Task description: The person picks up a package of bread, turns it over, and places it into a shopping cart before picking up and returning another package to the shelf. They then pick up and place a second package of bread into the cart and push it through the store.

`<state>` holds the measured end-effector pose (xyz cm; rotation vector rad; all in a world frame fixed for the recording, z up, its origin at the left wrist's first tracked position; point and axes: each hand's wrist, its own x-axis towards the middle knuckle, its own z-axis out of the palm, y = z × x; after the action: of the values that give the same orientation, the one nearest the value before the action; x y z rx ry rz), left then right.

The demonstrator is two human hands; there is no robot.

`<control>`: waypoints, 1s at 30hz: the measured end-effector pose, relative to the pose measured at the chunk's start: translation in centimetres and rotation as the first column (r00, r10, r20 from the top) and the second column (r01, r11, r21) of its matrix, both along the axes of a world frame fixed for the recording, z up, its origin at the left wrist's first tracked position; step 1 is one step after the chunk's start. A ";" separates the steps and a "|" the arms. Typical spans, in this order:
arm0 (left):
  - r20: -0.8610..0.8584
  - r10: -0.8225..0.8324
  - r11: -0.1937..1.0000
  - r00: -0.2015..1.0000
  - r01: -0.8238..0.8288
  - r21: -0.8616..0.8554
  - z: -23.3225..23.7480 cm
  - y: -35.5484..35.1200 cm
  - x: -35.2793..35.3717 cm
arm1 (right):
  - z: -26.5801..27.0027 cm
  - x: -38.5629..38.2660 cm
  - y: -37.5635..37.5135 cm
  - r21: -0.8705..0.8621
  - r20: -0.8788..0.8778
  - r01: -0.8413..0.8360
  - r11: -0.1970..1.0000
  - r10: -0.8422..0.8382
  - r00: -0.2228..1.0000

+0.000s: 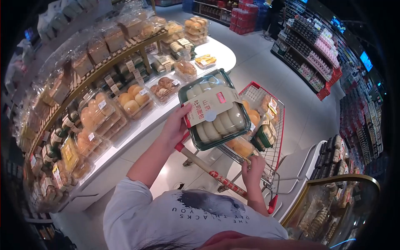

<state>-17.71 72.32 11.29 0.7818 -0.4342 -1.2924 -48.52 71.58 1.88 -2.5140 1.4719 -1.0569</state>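
My left hand (176, 127) grips the left edge of a clear-lidded, green-based pack of white bread rolls (214, 110). A beige paper band with Chinese lettering wraps across the pack, which is tilted towards me above the shopping cart (281, 129). My right hand (253, 168) is closed on the near wire rim of the cart, past its handle (216, 176). Inside the basket lie several packs: golden buns (241, 146), a green-based pack (265, 135) and another bread pack (268, 106). The held pack hides part of the cart.
Left of me, a white display counter (227, 48) carries boxed buns (134, 100) and pastries (166, 88), with bagged loaves (99, 49) on a raised shelf. A gold-edged bakery stand (350, 178) is close on the right. Stocked shelves (306, 52) and a standing person (274, 18) are farther off.
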 end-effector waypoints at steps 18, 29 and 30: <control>-0.062 0.478 0.874 0.876 -0.467 0.132 -11.9 28.6 19.1 | -1.6 23.2 6.6 0.362 -0.478 -0.197 0.911 0.363 0.800; 0.037 0.454 0.869 0.891 -0.451 0.204 -13.2 25.0 24.2 | -1.1 27.1 1.0 0.324 -0.468 -0.123 0.938 0.271 0.841; 0.039 0.438 0.875 0.898 -0.436 0.210 -13.1 24.0 24.2 | -0.8 27.1 0.2 0.334 -0.464 -0.109 0.936 0.265 0.845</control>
<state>6.48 96.32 -1.80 0.9895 -0.0952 -0.9221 -21.44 71.79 1.08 -2.7444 1.2996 -0.1204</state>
